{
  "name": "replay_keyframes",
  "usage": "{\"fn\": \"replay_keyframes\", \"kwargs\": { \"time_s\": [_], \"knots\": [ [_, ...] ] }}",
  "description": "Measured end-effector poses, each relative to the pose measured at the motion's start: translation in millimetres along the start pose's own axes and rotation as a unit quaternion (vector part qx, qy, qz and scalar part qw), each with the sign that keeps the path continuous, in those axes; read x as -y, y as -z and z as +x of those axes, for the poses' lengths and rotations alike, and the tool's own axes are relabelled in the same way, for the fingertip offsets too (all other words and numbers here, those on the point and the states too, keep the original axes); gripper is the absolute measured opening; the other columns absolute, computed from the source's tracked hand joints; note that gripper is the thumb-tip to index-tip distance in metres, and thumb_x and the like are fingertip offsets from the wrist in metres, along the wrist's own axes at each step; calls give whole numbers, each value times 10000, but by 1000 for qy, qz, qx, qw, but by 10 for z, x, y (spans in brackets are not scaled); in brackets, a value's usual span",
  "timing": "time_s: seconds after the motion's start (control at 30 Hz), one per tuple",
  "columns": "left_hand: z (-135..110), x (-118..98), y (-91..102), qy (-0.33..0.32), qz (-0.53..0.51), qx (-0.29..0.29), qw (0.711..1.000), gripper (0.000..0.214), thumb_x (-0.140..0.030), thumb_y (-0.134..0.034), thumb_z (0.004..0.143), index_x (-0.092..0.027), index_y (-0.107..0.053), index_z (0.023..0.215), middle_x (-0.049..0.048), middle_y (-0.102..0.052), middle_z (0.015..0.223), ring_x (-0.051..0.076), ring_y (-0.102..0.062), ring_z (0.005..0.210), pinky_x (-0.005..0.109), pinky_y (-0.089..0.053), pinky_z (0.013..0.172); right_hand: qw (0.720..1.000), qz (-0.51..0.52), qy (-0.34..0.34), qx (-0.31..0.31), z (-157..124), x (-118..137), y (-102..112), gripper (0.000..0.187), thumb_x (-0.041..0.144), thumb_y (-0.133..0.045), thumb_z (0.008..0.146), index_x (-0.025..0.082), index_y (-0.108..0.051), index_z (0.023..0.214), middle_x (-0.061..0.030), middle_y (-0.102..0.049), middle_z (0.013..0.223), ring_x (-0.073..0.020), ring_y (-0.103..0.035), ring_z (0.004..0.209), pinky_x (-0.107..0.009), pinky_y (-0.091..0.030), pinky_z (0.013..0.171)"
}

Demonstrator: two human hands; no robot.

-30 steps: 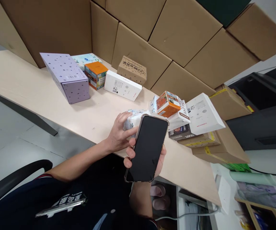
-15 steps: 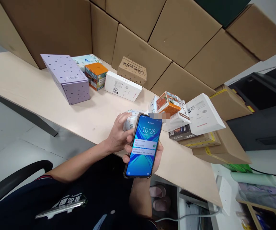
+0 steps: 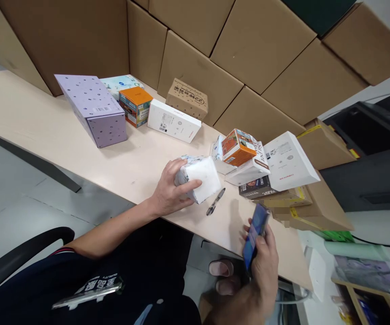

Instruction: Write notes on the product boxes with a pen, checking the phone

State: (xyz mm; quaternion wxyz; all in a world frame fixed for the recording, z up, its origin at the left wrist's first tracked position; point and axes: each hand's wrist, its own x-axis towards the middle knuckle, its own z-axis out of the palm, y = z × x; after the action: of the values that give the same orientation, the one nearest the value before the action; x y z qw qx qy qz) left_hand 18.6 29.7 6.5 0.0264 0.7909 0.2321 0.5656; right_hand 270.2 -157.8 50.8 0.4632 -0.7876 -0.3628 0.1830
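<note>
My left hand (image 3: pixel 173 189) is wrapped round the near left side of a white soft pack (image 3: pixel 203 177) with a blue-green pattern, which looks like a tissue pack, at the table's front. A smartphone (image 3: pixel 256 237) is gripped in my right hand (image 3: pixel 265 262), tilted and a little blurred, over the front edge on the right. Between the pack and the phone a pen (image 3: pixel 215 201) lies on the tabletop. Right of the pack, an orange box (image 3: pixel 239 148) rests on a white box (image 3: pixel 249 172) with dark lettering.
Along the back of the table (image 3: pixel 147 158) stand a lilac box (image 3: pixel 107 131), another orange box (image 3: pixel 136 106), a flat white box (image 3: pixel 174 121) and a small brown carton (image 3: pixel 187 99). Stacked cardboard boxes (image 3: pixel 198 67) wall the far side. A larger white box (image 3: pixel 288 162) leans at right.
My right hand has carried the phone right and down, away from the pack, turning its screen aside. The pen and the pack's white end now show. My left hand stays on the pack.
</note>
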Motion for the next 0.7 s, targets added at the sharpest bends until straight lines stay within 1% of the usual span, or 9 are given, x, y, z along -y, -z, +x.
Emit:
{"fn": "replay_keyframes", "kwargs": {
  "time_s": [0.1, 0.17, 0.23, 0.3, 0.4, 0.5, 0.6, 0.67, 0.7],
  "knots": [
    [-8, -2, -8, 1, -6, 0, 1000, 701, -256, -805, 774, -400, -465, 1370, 96, -253, 1581, 371, -420, 1408, 618, -441, 1128, 977, -209, 6, -36, 92, -296, 146, 793, 637, -490, 879, 157, -498, 1510, -214, -592, 1448, -402, -557, 1328, -579, -414, 1118],
    [-12, -3, -15, -4, -6, -3, 1000, 696, -249, -803, 771, -402, -478, 1366, 89, -250, 1593, 372, -416, 1415, 622, -425, 1140, 952, -301, 28, -42, 134, -446, 189, 848, 653, -454, 871, 89, -493, 1503, -274, -611, 1372, -435, -570, 1281, -602, -423, 1088],
    [-12, -6, -23, -12, -3, -4, 1000, 700, -237, -802, 766, -395, -484, 1369, 94, -247, 1604, 379, -407, 1425, 633, -408, 1150, 928, -369, 31, -46, 153, -545, 198, 873, 653, -427, 872, 53, -484, 1503, -303, -625, 1310, -458, -603, 1207, -623, -449, 1035],
    [-8, -10, -26, -25, 0, 2, 1000, 720, -228, -801, 764, -375, -475, 1389, 114, -241, 1610, 390, -393, 1438, 645, -388, 1160, 904, -424, 23, -47, 156, -596, 189, 861, 635, -408, 887, 55, -470, 1520, -308, -621, 1315, -479, -610, 1183, -637, -465, 998],
    [4, -20, -17, -47, -4, 26, 999, 789, -222, -780, 780, -378, -411, 1460, 135, -263, 1605, 387, -382, 1458, 660, -353, 1183, 888, -458, 5, -41, 164, -625, 178, 825, 618, -407, 905, 95, -458, 1541, -290, -607, 1365, -489, -601, 1195, -640, -480, 969],
    [18, -30, 6, -53, -15, 74, 996, 934, -239, -758, 814, -388, -236, 1574, 161, -363, 1567, 382, -388, 1477, 672, -329, 1196, 896, -443, 7, -33, 187, -616, 184, 824, 644, -411, 906, 94, -493, 1513, -292, -603, 1384, -483, -567, 1262, -652, -456, 1007],
    [35, -30, 12, -65, -28, 118, 991, 1038, -271, -738, 853, -349, -59, 1635, 191, -463, 1524, 390, -386, 1499, 687, -312, 1198, 927, -367, 63, -36, 166, -480, 151, 876, 710, -464, 883, 70, -522, 1479, -298, -601, 1396, -456, -558, 1277, -646, -431, 1052],
    [45, -27, -8, -86, -36, 128, 987, 1054, -273, -720, 875, -317, -7, 1649, 199, -507, 1506, 396, -369, 1518, 704, -292, 1201, 957, -269, 109, -28, 104, -277, 57, 863, 700, -537, 884, 121, -472, 1521, -258, -598, 1422, -373, -626, 1161, -569, -502, 988],
    [46, -26, -24, -98, -38, 130, 986, 1054, -267, -713, 882, -301, 7, 1652, 201, -525, 1499, 397, -356, 1530, 711, -285, 1203, 968, -216, 126, -22, 64, -148, -19, 842, 672, -576, 889, 169, -431, 1549, -228, -605, 1419, -310, -662, 1029, -503, -552, 888]
  ]
}}
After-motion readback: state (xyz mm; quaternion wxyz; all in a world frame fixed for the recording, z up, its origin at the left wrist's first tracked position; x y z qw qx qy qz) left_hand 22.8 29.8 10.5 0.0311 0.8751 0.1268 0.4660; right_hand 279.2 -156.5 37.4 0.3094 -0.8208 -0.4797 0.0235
